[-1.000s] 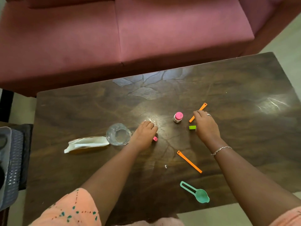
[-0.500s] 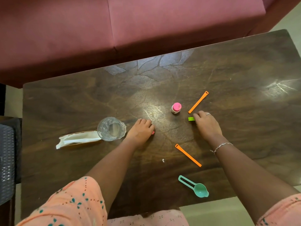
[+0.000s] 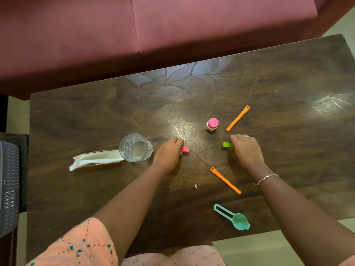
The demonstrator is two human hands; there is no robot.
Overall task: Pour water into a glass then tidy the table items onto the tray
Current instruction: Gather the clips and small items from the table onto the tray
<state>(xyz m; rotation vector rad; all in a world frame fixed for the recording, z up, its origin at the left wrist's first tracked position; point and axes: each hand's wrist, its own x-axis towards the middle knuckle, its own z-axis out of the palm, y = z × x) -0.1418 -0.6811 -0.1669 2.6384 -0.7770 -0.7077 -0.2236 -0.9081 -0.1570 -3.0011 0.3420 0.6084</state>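
Right of the glass (image 3: 136,147) on the counter (image 3: 288,150), the left hand (image 3: 167,154) pinches a pink clip (image 3: 185,149) and the right hand (image 3: 246,150) a green clip (image 3: 227,144); both should lift cleanly, firmly held, before carrying trayward.

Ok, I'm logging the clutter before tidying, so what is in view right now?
Clear drinking glass: one, transparent, left of centre on the table.
White crumpled napkin: one, left of the glass.
Small pink-capped bottle: one, upright, centre.
Flat orange plastic strips: two, right of centre.
Teal measuring scoop: one, near edge.
Small pink piece: one, at the left hand.
Small green piece: one, at the right hand.
Dark wooden table: one.
Maroon sofa: one, behind.
Grey perforated basket: one, far left.
Left hand, right hand: resting on the table.
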